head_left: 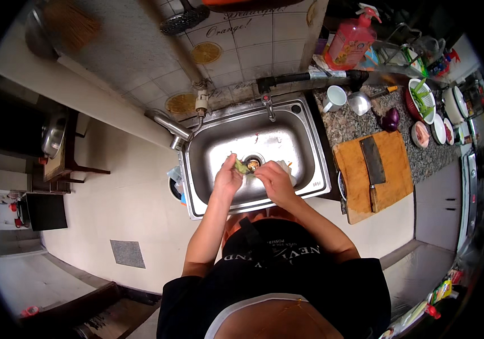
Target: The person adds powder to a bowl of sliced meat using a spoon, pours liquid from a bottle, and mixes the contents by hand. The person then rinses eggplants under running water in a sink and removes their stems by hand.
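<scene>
Over the stainless steel sink (208, 148), my left hand (228, 179) is closed on a pale green vegetable piece (242, 167), its exact kind unclear. My right hand (276, 182) is close beside it on the right. Its fingers are pinched together at the vegetable's right end, and what they hold is too small to name. Below both hands lies the drain (254, 164), with brownish scraps in it. Something pale and whitish (285, 166) shows past my right fingers, partly hidden. A few small bits are scattered on the basin floor.
Right of the sink, a wooden cutting board (352, 169) carries a cleaver (373, 161). Behind it are a white mug (336, 97), a ladle (360, 103), purple onions (390, 120) and a basket (413, 107) of green pods. A tap (268, 107) rises at the sink's back edge.
</scene>
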